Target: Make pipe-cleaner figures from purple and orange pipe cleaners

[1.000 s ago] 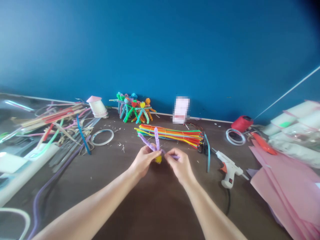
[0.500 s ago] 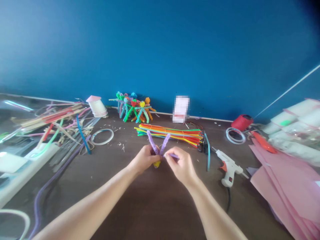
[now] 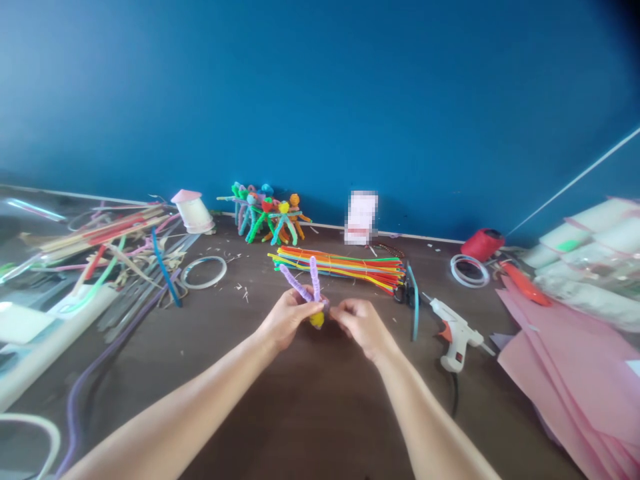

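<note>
The left hand (image 3: 289, 319) gripped purple pipe cleaners (image 3: 314, 280) above a yellow pom-pom (image 3: 317, 321) as the right hand (image 3: 363, 327) drew its curled fingers (image 3: 345, 310) away, their hold unclear.

Purple pipe cleaners (image 3: 315, 280) swung from a narrow V to a wider one, one now upright, the other leaning far left, right hand (image 3: 363, 327) lower, fingers curled inward.
</note>
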`<state>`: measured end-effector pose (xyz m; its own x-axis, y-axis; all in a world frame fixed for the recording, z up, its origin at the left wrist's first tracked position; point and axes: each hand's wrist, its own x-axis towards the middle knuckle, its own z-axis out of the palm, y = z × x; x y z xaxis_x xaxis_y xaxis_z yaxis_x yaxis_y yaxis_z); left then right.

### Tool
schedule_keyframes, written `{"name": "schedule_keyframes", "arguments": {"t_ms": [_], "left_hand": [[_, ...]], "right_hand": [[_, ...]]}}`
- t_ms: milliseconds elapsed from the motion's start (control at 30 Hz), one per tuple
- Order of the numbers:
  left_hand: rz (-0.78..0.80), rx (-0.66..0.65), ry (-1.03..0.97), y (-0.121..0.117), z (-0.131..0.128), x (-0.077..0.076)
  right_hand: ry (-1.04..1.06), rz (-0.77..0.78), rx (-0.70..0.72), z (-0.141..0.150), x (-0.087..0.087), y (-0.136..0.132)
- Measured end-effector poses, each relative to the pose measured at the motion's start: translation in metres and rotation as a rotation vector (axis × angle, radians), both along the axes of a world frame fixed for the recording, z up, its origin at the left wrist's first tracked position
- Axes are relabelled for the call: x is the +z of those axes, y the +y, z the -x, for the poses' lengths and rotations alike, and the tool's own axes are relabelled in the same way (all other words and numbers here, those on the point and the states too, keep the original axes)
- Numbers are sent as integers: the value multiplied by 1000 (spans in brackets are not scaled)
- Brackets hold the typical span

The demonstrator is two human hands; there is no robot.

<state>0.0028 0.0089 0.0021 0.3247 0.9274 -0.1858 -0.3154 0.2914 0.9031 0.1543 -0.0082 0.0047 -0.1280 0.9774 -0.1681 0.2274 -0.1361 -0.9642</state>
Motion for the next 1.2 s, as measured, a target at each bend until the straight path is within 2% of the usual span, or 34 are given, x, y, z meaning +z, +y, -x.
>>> {"name": "schedule_keyframes", "arguments": {"t_ms": [100,200,400,567,667,900,1200], "left_hand": [[-46,105,55,0,-2,0],[-75,126,119,1,-2,0],[49,65,10,3,1,2],[205,45,-97,8,6,-1],[265,36,-126,10,7,-2],[309,-14,-162,11,8,2],[314,-12,-140,10,7,2]], "right_hand": [[-62,-144,85,2,3,-4],[-83,-229,127,3,7,-6],[-104,-228,99,1,6,-4],[-109,-334,122,2,0,-2],[-123,-393,88,2,0,-2],[-106,-458,23,1,0,-2],[-257,-543,8,3,4,-6]]}}
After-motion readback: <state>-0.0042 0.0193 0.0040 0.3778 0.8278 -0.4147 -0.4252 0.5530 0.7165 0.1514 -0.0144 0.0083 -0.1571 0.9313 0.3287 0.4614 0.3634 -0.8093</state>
